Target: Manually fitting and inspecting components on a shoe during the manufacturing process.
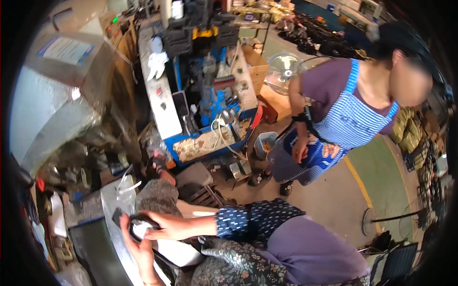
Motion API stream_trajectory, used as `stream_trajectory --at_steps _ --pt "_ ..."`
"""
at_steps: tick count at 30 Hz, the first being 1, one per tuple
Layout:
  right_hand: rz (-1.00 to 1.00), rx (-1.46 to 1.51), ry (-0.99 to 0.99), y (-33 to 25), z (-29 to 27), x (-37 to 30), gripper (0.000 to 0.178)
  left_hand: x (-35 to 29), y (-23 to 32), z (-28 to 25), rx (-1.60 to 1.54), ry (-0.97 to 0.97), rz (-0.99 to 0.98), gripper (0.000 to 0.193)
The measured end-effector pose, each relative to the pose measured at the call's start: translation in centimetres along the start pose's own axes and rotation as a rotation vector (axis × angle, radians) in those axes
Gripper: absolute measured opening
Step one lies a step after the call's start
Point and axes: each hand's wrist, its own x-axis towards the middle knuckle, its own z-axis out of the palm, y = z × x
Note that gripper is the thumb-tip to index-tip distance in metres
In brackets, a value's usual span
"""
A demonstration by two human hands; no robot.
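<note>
From here I see a round, black-rimmed thing [139,230] held up beside the grey surface [110,198], the left hand [138,249] cupping it between thumb and fingers, the right hand's [168,226] fingers pinching its near side.

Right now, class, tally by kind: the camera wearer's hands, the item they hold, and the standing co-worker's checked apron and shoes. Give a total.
Left hand and right hand: 2
Rounded black-and-white item: 1
Blue-and-white checked apron: 1
Dark shoes: 2
Total: 6
</note>
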Motion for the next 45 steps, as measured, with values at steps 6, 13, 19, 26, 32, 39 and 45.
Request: stream_trajectory --at_steps 6,13,19,26,32,39,45 --pt "-0.113 -0.528 -0.073 0.5 -3.4 -4.3 0.018 1.8 -0.7 -1.2 -0.217 -0.089 -0.202 0.065" --pt "0.728 0.381 0.054 2.0 -0.8 -1.5 0.064 -1.1 -1.5 1.4 -0.552 0.102 -0.278 0.058" --pt "0.296 -0.517 -0.111 1.6 -0.5 -2.6 0.051 -1.5 -2.9 1.7 -0.675 0.033 -0.257 0.057" --pt "-0.087 -1.107 0.005 0.0 0.6 -0.7 0.031 0.5 -3.0 1.9 -0.552 0.044 -0.271 0.058" --pt "0.235 -0.177 -0.245 0.9 -1.2 -5.1 0.074 -0.4 -2.5 1.9 -0.643 -0.107 -0.298 0.057" --pt "0.063 -0.039 -0.043 2.3 3.2 -5.5 0.081 -3.8 -0.5 0.7 0.421 0.177 -0.427 0.042" --pt "0.226 -0.139 -0.011 3.0 4.9 -5.3 0.083 -3.0 0.6 -1.8 1.026 -0.054 -0.11 0.04"
